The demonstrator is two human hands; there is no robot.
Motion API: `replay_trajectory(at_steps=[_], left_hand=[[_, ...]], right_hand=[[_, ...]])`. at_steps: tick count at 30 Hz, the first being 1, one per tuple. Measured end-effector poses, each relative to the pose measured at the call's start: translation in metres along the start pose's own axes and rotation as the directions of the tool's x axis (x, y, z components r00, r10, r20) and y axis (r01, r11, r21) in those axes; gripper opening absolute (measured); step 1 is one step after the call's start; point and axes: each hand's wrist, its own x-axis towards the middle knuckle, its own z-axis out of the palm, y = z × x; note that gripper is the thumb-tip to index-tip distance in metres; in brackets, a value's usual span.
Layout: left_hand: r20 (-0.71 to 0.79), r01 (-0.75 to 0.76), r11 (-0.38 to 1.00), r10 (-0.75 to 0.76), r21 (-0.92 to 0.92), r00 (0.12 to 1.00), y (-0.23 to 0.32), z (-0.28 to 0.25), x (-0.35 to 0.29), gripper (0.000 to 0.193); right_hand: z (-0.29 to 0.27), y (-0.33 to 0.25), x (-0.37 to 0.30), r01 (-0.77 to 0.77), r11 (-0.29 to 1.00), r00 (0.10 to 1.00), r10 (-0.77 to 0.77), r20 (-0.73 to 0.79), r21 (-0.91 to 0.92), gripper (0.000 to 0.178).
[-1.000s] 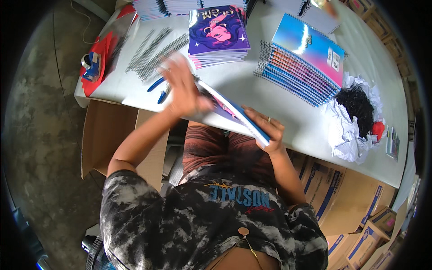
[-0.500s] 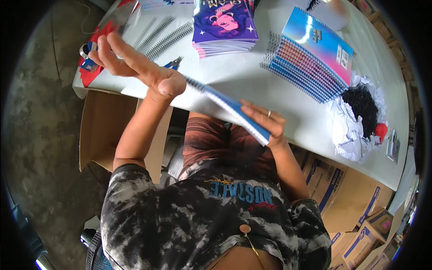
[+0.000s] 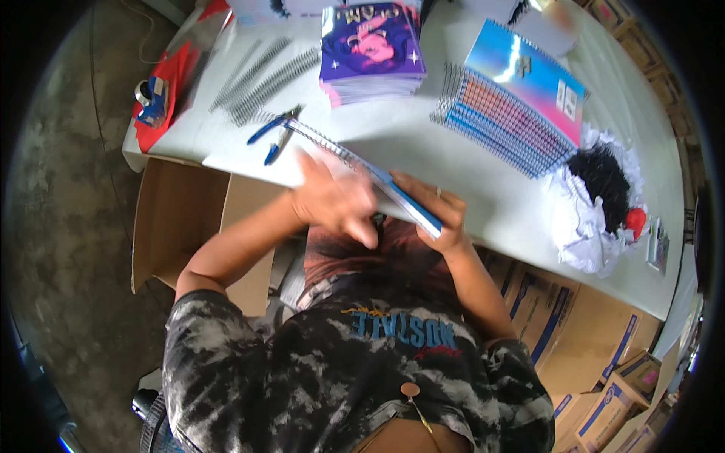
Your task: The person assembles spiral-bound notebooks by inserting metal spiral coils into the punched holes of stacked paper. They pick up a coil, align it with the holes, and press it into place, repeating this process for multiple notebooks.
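My right hand (image 3: 436,205) is closed round the lower end of a thin blue-and-white spiral notebook (image 3: 413,212), which is held edge-on and slanting at the table's near edge. A metal wire coil (image 3: 326,142) runs along its upper left part. Beside the notebook, my left hand (image 3: 336,195) is blurred by motion, with its thumb stretched out and apart; nothing shows in it. Whether it touches the notebook I cannot tell. Just beyond lie blue-handled pliers (image 3: 276,137), jaws toward the notebook's far end.
Loose wire coils (image 3: 273,81) lie beyond the pliers. A stack of purple-covered books (image 3: 370,57) and a stack of blue-and-pink spiral notebooks (image 3: 513,106) stand on the white table (image 3: 483,215). Crumpled paper (image 3: 585,234) lies right, a tape dispenser (image 3: 153,102) left. Below is an open cardboard box (image 3: 177,226).
My left hand has swung down and right from its raised, spread position to beside the notebook. The notebook, in my right hand, has shifted slightly left, and the pliers now show fully.
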Motion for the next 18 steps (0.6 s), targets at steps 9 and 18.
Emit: replay_trajectory(at_steps=[9,18], left_hand=[[-0.252,0.096,0.994,-0.079,0.057,0.965,-0.003,0.007,0.017,0.074],[-0.076,0.116,0.992,-0.119,-0.041,0.99,0.025,0.003,0.017,0.073]], right_hand=[[0.009,-0.003,0.0,-0.006,1.0,1.0,0.006,-0.017,-0.03,0.034],[0.016,-0.008,-0.004,-0.156,0.983,0.987,0.152,0.048,0.1,0.047]])
